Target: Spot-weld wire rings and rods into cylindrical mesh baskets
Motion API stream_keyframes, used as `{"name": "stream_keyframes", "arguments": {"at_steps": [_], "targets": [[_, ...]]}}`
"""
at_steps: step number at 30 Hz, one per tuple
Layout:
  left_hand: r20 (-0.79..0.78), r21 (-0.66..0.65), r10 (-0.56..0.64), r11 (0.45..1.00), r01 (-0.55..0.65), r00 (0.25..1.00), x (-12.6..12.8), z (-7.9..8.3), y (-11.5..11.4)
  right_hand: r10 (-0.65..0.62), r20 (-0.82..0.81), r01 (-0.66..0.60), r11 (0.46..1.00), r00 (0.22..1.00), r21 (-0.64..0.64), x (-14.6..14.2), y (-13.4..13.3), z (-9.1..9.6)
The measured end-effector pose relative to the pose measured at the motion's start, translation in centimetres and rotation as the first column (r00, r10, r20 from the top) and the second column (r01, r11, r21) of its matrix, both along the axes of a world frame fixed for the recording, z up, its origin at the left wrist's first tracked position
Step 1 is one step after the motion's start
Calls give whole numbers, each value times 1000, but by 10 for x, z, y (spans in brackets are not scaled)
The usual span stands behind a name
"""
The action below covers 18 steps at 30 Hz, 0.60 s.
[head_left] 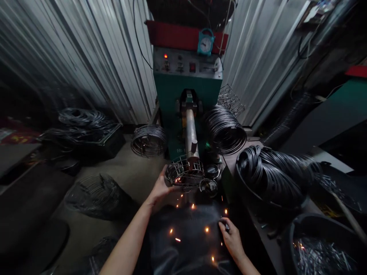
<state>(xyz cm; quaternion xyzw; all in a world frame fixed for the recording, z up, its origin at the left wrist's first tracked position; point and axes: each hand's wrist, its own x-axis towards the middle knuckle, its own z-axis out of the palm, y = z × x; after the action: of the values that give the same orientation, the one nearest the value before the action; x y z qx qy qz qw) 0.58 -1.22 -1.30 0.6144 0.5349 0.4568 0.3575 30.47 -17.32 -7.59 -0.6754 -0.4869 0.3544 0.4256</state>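
My left hand (pixel 158 190) grips the left rim of a round wire basket (pixel 183 181), thumb and fingers closed on it. The basket sits under the metal arm (pixel 191 131) of a green spot welding machine (pixel 169 103), and sparks glow inside it. Low on the right, my right hand (pixel 231 236) is closed around something small and dark that I cannot make out. Orange sparks fly over a dark apron (pixel 186 236) between my forearms. Small round metal parts (pixel 208 186) lie just right of the basket.
Coils of wire rings hang left (pixel 148 141) and right (pixel 225 130) of the machine. A tub heaped with wire rings (pixel 269 175) and a bucket of short metal rods (pixel 321 256) stand at right. Wire bundles (pixel 82 116) fill a crate at left. A blue clock (pixel 205 44) tops the panel.
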Motion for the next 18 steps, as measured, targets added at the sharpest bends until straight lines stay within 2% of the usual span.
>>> {"name": "stream_keyframes", "arguments": {"at_steps": [2, 4, 7, 9, 13, 15, 18], "targets": [[160, -75, -5, 997, 17, 987, 3, -13, -9, 58, 47, -58, 998, 997, 1, 0, -2, 6], [288, -97, 0, 995, 29, 958, 7, -21, -12, 149, 129, -147, 989, 980, -29, 0, -5, 17], [377, -100, 22, 995, 17, 926, 11, -26, -6, 265, 231, -251, 964, 936, -89, -2, -12, 42], [359, -93, 41, 996, -8, 933, 12, -26, -2, 286, 192, -275, 958, 939, -82, -5, -13, 61], [260, -60, 91, 995, -78, 961, 9, -24, -3, 223, -6, -222, 971, 975, -83, -11, 2, 100], [240, -38, 140, 990, -135, 961, 6, -19, -9, 243, 44, -240, 969, 969, -62, -16, 13, 121], [214, 22, 167, 984, -175, 963, 1, -12, -22, 352, 298, -363, 932, 887, -21, -29, 25, 150]]}}
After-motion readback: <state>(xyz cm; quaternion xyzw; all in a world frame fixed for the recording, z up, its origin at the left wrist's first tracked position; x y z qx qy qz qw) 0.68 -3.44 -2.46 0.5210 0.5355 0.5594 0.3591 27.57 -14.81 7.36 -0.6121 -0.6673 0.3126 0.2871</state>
